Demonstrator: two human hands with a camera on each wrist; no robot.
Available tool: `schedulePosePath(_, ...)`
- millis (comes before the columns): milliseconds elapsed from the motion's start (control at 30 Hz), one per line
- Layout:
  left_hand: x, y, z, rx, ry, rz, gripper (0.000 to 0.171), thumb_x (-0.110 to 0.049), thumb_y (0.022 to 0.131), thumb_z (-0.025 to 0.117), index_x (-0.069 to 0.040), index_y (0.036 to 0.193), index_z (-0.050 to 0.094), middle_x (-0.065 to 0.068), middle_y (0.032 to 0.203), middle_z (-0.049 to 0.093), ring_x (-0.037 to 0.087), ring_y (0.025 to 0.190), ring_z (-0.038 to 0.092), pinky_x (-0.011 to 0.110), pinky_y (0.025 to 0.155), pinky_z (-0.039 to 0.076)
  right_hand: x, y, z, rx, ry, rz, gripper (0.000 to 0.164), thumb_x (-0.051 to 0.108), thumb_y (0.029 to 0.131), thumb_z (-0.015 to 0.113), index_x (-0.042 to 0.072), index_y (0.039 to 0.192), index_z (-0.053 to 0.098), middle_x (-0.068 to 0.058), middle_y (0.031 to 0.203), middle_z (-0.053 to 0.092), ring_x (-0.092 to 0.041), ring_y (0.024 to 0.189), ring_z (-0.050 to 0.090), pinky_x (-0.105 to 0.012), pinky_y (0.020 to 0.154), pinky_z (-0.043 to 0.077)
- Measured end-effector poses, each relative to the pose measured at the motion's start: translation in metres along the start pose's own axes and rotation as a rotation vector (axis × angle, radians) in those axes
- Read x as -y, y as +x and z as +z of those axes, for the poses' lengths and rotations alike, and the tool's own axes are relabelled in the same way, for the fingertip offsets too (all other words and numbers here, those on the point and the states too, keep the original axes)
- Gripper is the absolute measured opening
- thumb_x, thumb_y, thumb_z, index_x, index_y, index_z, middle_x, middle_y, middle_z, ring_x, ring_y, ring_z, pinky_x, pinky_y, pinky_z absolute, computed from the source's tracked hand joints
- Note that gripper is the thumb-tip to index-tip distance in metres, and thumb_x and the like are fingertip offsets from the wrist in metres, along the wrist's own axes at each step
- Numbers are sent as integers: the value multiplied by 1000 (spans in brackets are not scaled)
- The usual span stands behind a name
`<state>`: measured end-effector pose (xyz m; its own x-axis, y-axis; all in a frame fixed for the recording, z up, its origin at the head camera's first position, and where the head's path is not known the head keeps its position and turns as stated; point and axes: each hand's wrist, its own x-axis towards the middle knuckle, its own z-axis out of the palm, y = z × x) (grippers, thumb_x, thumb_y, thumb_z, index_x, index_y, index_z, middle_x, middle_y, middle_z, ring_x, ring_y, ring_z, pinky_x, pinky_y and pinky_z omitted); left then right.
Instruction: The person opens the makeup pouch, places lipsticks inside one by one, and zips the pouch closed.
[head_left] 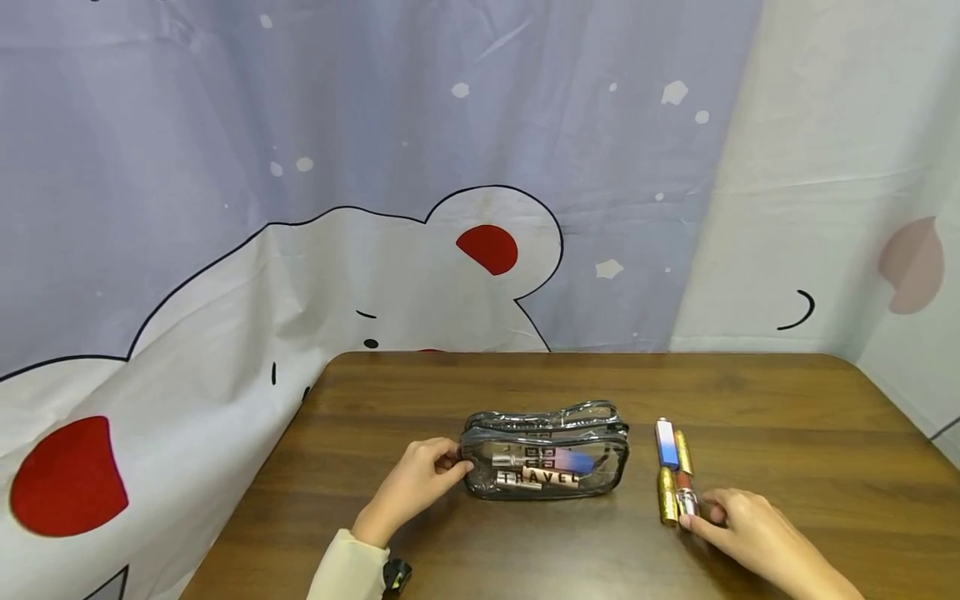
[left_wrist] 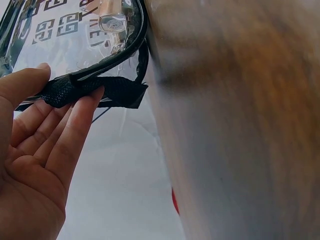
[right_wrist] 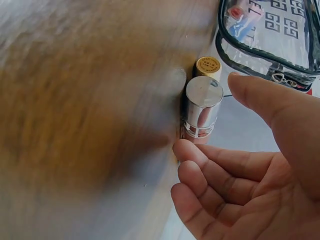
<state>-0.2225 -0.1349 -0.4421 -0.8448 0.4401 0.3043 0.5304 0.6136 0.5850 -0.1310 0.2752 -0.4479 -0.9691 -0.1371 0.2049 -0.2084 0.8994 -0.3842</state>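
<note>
On the table stands a clear pouch with black trim [head_left: 543, 492], printed TRAVEL, with several cosmetic tubes visible inside. My left hand [head_left: 423, 479] pinches the black fabric tab [left_wrist: 117, 91] at its left end, thumb above and fingers below. To the pouch's right lie a few lipsticks in a tight group: a blue-and-white tube [head_left: 666, 443], gold tubes [head_left: 668, 497] and a silver-and-red lipstick [right_wrist: 204, 105]. My right hand [head_left: 750, 529] is at the silver lipstick's near end, thumb and fingers spread on either side of it, fingertips right beside the tube.
The brown wooden table [head_left: 360, 400] has a rounded far edge. Behind it hangs a pale curtain [head_left: 622, 167] with cartoon bears. A dark wristband device [head_left: 396, 575] sits at my left sleeve [head_left: 348, 567].
</note>
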Motion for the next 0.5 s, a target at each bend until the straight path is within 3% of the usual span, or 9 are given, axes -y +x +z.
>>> schedulePosePath(500, -2, 0, -1, -9, 6, 5, 14, -28, 84, 64, -14, 83, 64, -8, 78, 58, 1, 67, 53, 18, 60, 47, -2, 1, 3, 4, 7, 21, 37, 33, 78, 69, 20, 60, 40, 11, 55, 30, 0, 49, 23, -18, 46, 20)
